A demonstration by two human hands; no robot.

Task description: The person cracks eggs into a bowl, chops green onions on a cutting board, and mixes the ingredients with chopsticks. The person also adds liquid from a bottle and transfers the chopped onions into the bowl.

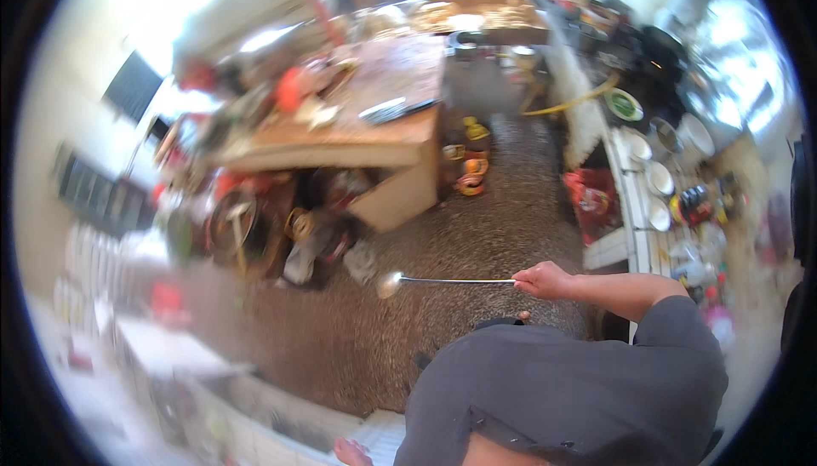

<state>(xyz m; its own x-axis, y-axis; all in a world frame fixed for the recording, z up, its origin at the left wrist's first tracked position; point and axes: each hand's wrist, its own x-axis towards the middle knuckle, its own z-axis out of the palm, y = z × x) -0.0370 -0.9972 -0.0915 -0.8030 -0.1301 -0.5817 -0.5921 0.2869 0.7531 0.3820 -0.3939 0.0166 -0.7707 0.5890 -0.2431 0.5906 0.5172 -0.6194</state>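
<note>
My right hand (544, 279) is closed around the end of a long, thin metal handle. The handle belongs to a ladle (459, 281), which points left across the view above the brown floor. Its round bowl is shiny and blurred, so what it holds cannot be told. Low in the picture, beside my grey shirt, my left hand (352, 452) shows only in part. Its fingers are too small and blurred to read, and no object shows in it.
A wooden worktable (396, 140) bears a cleaver-like blade (383, 110) and blurred goods. Bottles and orange tubs (472, 179) stand on the floor beside it. On the right, a tiled counter (632, 242) holds white bowls (659, 177) and jars. A sink-like basin (274, 408) lies lower left.
</note>
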